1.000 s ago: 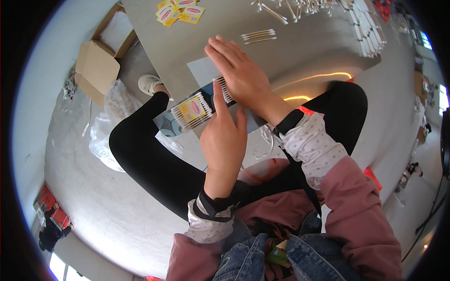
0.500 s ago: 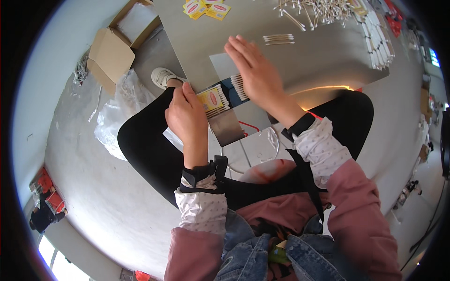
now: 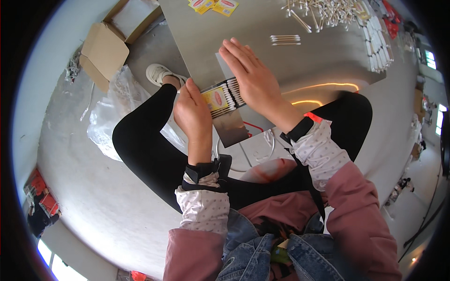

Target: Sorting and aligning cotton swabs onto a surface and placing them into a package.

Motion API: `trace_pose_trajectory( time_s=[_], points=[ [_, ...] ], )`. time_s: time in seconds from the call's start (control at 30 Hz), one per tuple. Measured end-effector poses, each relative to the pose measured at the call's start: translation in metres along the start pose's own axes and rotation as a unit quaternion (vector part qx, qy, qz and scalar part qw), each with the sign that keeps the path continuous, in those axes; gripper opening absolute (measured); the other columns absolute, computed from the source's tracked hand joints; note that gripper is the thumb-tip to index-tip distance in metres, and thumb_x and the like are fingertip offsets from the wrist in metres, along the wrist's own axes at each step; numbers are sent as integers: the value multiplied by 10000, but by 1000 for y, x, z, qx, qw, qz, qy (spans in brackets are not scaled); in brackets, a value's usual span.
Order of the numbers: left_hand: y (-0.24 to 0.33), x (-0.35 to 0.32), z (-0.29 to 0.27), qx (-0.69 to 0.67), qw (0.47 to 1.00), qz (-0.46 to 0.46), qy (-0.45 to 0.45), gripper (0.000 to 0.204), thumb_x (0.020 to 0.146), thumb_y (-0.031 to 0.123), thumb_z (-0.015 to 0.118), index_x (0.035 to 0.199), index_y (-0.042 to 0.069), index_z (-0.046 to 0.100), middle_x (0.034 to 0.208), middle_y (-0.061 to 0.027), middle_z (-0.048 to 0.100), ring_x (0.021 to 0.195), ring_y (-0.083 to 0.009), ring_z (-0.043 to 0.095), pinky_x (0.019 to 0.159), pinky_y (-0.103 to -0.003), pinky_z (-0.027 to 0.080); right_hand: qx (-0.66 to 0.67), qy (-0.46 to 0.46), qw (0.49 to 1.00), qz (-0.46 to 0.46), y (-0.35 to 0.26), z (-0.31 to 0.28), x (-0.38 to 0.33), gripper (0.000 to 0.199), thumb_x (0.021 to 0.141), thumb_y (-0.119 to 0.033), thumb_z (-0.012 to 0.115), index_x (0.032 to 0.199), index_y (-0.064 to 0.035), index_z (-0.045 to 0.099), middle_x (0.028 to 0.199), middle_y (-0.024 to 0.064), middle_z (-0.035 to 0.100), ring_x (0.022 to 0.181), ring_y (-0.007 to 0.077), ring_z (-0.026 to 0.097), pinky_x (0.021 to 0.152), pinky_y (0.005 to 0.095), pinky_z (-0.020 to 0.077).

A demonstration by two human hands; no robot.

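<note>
Between my hands, near the table's front edge, lie white-tipped cotton swabs (image 3: 236, 92) in close rows. A yellow printed card (image 3: 215, 99) rests on top of the left group. My left hand (image 3: 193, 114) is at the left end of the card, its thumb extended and its other fingers partly hidden. On the other side, my right hand (image 3: 253, 77) stands on edge with long straight fingers, its palm side against the right group of swabs. Part of that group is covered by this hand. Neither hand appears wrapped around anything.
On the shiny metal table (image 3: 201, 47), a few swabs (image 3: 285, 40) lie side by side beyond my right hand. Farther back are a loose swab pile (image 3: 323, 14), stacked swab bundles (image 3: 376, 47) and yellow cards (image 3: 225, 6). An opened carton (image 3: 105, 51) and clear plastic bag (image 3: 105, 122) are left.
My right hand has come toward the left one, bringing its swabs up beside the group under the card. The gap between the two groups has narrowed. The whole view has shifted slightly.
</note>
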State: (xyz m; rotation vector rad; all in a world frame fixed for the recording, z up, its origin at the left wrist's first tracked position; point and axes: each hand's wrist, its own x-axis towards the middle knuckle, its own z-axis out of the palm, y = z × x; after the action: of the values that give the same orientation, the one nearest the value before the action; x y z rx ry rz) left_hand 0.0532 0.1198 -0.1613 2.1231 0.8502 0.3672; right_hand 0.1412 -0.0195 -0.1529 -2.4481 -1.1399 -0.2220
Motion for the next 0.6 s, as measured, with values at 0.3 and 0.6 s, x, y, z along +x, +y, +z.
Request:
trace_pose_trajectory(
  time_s=[0.3, 0.6],
  points=[
    [-2, 1, 0, 18, 1000, -1, -8, 420, 1068, 290, 467, 852, -5, 674, 668, -195, 631, 596, -381, 610, 543, -442, 455, -8, 2, 1000, -5, -6, 2, 2, 492, 893, -30, 526, 1382, 24, 514, 1486, 151, 484, 1421, 296, 426, 1169, 441, 378],
    [5, 0, -3, 44, 999, -6, -7, 420, 1067, 302, 467, 857, -15, 644, 740, -232, 632, 652, -410, 603, 591, -454, 466, 16, 8, 1000, -9, -16, 8, 5, 471, 913, -52, 521, 1378, 25, 516, 1491, 149, 480, 1423, 300, 424, 1166, 442, 381]
  ],
)
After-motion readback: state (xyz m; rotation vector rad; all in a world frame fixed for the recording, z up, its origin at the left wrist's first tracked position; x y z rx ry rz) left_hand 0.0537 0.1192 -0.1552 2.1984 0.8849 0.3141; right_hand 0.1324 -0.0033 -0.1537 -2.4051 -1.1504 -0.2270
